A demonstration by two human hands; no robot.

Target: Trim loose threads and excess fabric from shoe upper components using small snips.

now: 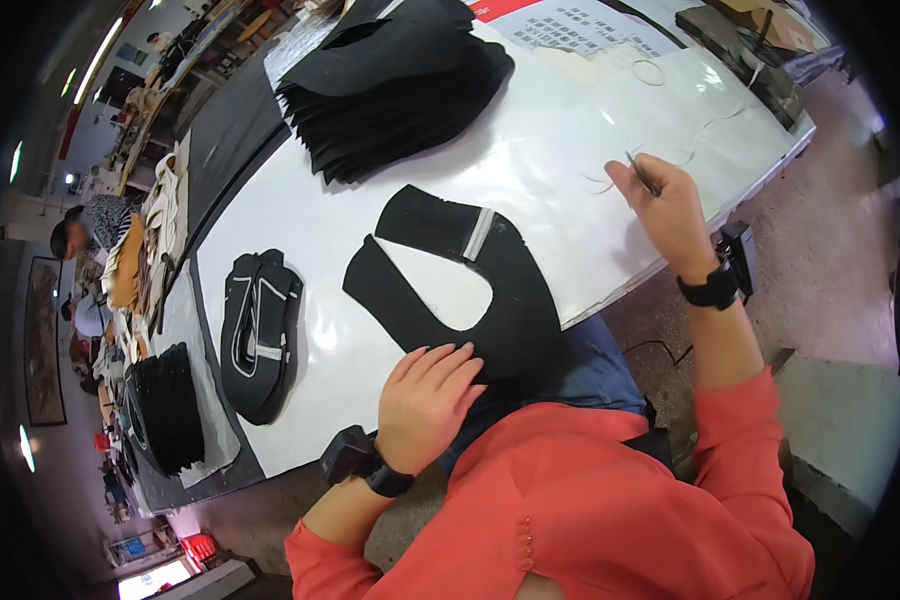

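Black U-shaped piece [535,290] at the near edge of a white tabletop [590,200], left grip [425,410] resting on it.
Two black stacks, one large at the far side [400,95], one smaller at far left [167,410]; then one U-shaped piece, one pale-edged black bundle [260,335] to its left, one pale stripe [479,235] across the piece, one thin loop [648,72]. The piece's curved end reaches past the near edge; bare white room separates piece from bundle and spreads wider rightward. Left grip lies nearly flat, fingers extended onto the piece. Right grip [665,210], raised near the right edge, is narrow, holding one small metal tool [642,172].
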